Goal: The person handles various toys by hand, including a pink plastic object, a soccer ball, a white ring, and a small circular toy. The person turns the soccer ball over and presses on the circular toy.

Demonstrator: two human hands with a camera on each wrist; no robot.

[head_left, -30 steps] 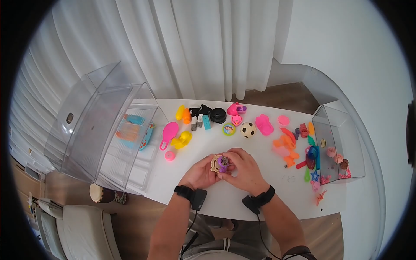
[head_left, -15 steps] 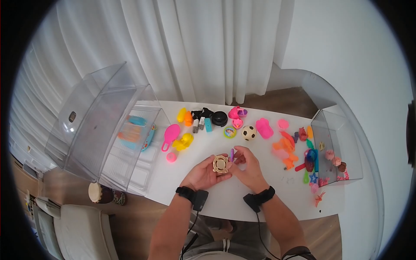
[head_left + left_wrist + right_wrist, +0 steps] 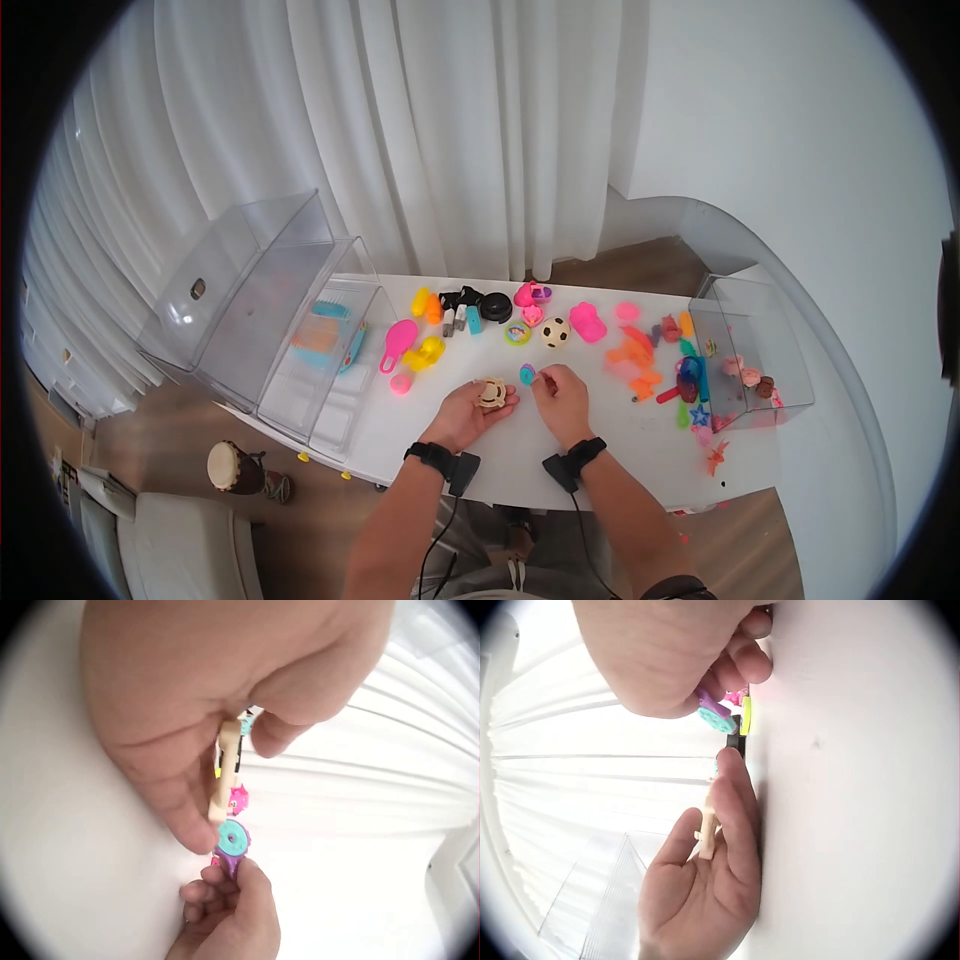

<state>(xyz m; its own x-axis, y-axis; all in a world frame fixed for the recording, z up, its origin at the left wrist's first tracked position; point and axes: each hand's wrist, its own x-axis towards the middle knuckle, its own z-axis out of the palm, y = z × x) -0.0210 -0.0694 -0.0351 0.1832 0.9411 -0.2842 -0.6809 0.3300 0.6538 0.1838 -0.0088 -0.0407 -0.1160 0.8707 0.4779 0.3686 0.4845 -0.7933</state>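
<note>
My left hand (image 3: 462,418) is turned palm up and holds a beige ring-shaped toy piece (image 3: 491,393) flat across its fingers, thumb along its edge. In the left wrist view that ring piece (image 3: 226,769) shows edge-on. A little to the right, my right hand (image 3: 563,408) pinches a small toy piece (image 3: 527,373) between thumb and fingers. It has a turquoise round face with a purple back and stem, clearest in the right wrist view, where the turquoise disc (image 3: 717,722) hangs below the fingertips. Both hands stay above the white table (image 3: 480,465), a short gap between them.
Behind the hands lie a pink hand mirror (image 3: 401,338), yellow toys (image 3: 425,354), a black round thing (image 3: 496,306), a soccer ball (image 3: 555,332) and a pink tray (image 3: 588,322). Clear boxes stand left (image 3: 300,400) and right (image 3: 740,355). Small toys, including a blue star (image 3: 700,416), cluster right.
The purple piece was together with the beige ring in both hands; my right hand has drawn it away to the right and turned it, showing turquoise. The head view has tilted up.
</note>
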